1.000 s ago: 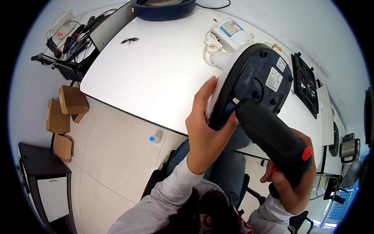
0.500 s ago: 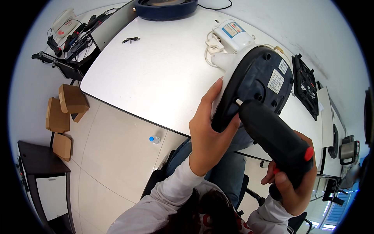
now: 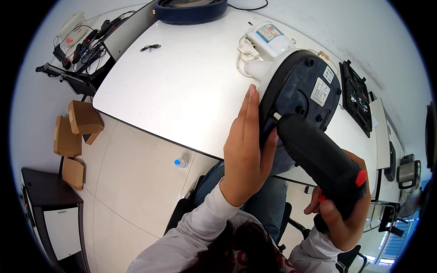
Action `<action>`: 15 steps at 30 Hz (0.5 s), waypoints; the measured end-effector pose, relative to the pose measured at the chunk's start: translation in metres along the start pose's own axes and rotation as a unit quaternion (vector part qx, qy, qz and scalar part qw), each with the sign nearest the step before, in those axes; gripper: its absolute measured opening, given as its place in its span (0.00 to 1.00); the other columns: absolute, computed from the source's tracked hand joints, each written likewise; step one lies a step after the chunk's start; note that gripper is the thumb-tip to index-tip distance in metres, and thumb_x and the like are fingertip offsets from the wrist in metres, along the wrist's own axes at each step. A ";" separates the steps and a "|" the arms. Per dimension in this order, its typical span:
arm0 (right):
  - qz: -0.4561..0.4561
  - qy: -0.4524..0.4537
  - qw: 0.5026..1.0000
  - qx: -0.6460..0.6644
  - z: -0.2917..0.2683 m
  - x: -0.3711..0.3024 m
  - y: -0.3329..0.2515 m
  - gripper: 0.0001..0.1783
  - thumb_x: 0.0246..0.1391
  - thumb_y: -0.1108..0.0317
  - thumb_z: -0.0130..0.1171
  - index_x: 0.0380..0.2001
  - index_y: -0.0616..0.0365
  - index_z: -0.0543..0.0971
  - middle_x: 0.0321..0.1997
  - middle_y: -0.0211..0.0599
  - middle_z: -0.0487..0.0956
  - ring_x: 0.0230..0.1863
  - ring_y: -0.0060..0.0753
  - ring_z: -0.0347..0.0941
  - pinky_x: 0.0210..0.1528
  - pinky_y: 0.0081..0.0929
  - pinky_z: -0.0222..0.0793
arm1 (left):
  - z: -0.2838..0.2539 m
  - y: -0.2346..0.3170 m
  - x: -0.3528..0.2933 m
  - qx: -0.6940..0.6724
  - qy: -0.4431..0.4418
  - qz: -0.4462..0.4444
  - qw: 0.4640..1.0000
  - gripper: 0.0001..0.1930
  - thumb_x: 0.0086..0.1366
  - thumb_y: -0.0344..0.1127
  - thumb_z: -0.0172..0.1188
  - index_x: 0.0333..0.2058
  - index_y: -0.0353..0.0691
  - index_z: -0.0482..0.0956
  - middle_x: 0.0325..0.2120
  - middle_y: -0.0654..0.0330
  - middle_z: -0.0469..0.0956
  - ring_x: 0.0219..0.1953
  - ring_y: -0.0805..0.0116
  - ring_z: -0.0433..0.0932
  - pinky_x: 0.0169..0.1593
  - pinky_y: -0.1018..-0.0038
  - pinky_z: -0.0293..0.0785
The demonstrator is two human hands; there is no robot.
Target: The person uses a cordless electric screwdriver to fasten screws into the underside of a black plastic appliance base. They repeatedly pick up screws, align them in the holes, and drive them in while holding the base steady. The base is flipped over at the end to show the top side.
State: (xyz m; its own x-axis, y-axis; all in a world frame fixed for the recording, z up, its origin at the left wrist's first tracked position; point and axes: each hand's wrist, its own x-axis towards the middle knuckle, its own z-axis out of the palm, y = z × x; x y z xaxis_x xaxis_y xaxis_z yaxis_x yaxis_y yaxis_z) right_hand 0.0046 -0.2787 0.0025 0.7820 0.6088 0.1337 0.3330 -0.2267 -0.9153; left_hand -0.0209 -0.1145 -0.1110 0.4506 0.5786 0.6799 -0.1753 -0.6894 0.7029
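Observation:
A white appliance with a round dark blue base [image 3: 302, 86] lies tipped over on the white table [image 3: 182, 86], its underside facing me. My left hand [image 3: 248, 150] grips the near rim of that base, fingers flat along its edge. My right hand [image 3: 341, 218] holds a black electric screwdriver [image 3: 318, 159] with a red button. Its tip presses into a screw hole on the base's underside.
A white canister with a label [image 3: 268, 38] and a white cord lie behind the appliance. A dark blue round part [image 3: 191, 9] sits at the far table edge. A black grille [image 3: 357, 98] is right. Cardboard boxes [image 3: 75, 132] and a water bottle [image 3: 180, 162] are on the floor.
My left hand has shifted its grip, the fingers now stretched flat up along the base's rim. The appliance has tilted slightly; the screwdriver stays on the same hole.

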 end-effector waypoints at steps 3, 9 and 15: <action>-0.005 0.001 1.000 -0.016 -0.002 0.000 0.001 0.45 0.48 0.55 0.62 0.59 0.78 0.56 0.31 0.53 0.77 0.16 0.27 0.73 0.19 0.18 0.67 | 0.000 0.001 0.000 0.007 0.002 0.004 1.000 0.35 0.63 0.29 0.57 0.65 0.26 0.52 0.60 0.36 0.63 0.50 0.44 0.75 0.51 0.64 0.72; 0.001 -0.012 1.000 -0.029 -0.005 0.000 0.001 0.45 0.48 0.55 0.62 0.58 0.78 0.57 0.32 0.53 0.78 0.17 0.27 0.74 0.19 0.18 0.67 | 0.000 0.006 0.001 -0.042 0.008 -0.033 0.999 0.33 0.58 0.18 0.52 0.64 0.26 0.56 0.58 0.35 0.65 0.59 0.41 0.69 0.60 0.61 0.67; 0.111 -0.030 0.993 0.024 -0.009 0.002 -0.015 0.40 0.42 0.65 0.71 0.57 0.66 0.65 0.44 0.45 0.77 0.38 0.29 0.77 0.44 0.25 0.70 | -0.001 0.005 0.001 -0.036 0.014 -0.034 0.999 0.33 0.58 0.17 0.53 0.63 0.26 0.57 0.58 0.36 0.66 0.60 0.41 0.69 0.60 0.61 0.67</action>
State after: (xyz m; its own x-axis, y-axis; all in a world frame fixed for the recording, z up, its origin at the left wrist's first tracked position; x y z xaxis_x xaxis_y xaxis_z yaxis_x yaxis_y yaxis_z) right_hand 0.0064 -0.2809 0.0202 0.8000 0.5924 -0.0949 0.1295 -0.3250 -0.9368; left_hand -0.0218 -0.1171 -0.1061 0.4395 0.6349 0.6354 -0.2087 -0.6158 0.7598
